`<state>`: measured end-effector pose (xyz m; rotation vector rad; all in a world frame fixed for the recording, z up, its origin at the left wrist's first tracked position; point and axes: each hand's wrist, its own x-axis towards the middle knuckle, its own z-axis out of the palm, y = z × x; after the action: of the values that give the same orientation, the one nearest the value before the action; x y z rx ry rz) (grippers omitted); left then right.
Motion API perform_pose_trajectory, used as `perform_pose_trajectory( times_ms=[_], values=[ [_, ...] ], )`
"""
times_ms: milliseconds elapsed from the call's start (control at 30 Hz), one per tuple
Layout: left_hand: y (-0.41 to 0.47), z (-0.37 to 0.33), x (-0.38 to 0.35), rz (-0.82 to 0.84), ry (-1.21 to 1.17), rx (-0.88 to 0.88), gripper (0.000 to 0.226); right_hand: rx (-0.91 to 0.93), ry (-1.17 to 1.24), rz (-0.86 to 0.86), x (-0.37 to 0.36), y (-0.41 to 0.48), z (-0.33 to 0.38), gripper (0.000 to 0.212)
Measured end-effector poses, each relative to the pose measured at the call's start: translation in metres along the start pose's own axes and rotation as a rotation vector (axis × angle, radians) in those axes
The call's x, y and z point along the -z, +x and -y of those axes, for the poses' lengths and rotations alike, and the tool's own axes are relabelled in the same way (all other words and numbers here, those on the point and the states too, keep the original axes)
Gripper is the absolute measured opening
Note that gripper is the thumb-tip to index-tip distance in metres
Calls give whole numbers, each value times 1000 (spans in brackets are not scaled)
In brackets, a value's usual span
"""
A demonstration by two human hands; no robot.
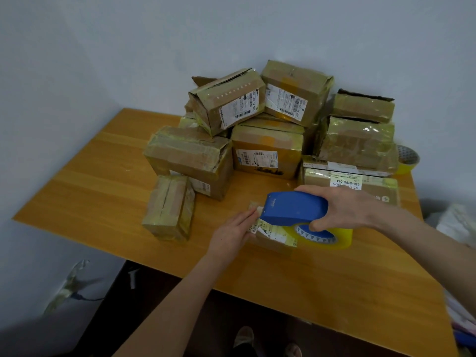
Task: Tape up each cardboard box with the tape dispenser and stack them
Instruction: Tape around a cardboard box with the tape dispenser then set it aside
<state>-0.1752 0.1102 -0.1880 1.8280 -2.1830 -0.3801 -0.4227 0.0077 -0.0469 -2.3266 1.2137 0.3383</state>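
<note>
Head view: the tape dispenser (293, 208) is blue and lies with its long axis running left to right across the counter (90, 189), its nose pointing left and its yellow tape roll (334, 237) at the right end. The right grip (342, 210) is wrapped round the dispenser's rear, fingers over the top and thumb curled under against the roll. The dispenser sits on top of a small cardboard box (273, 237), which lies flat near the counter's front middle, its labelled top mostly hidden and its long axis roughly in line with the dispenser. The left grip (231, 233) has its fingers straight and flat on the box's left end, fingertips just beside the dispenser's nose, clasping nothing. Behind, against the wall, a pile of taped boxes (257, 130) is heaped several deep. A narrow taped box (170, 207) lies apart to the left of the grips. A spare tape roll (408, 159) sits at the counter's far right edge.
</note>
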Motion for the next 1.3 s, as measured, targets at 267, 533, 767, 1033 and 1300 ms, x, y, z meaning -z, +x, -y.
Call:
perform_pose_trajectory(
  times_ms=[267,533,767,1033,1300],
  values=[
    [11,-16,-8,71,237,-48,71,2,28,-38,-1,1,-5,79],
    [17,-7,-16,170,206,-37,67,21,-12,-66,-5,-2,-5,79],
    [14,-13,-10,235,234,-43,78,-21,14,-26,-22,-18,-27,82],
    [18,-43,-14,207,303,-184,83,-42,-70,-4,-32,-17,-29,82],
    [21,-29,-17,224,266,-198,83,-56,-102,-33,-37,-16,-27,81]
  ],
)
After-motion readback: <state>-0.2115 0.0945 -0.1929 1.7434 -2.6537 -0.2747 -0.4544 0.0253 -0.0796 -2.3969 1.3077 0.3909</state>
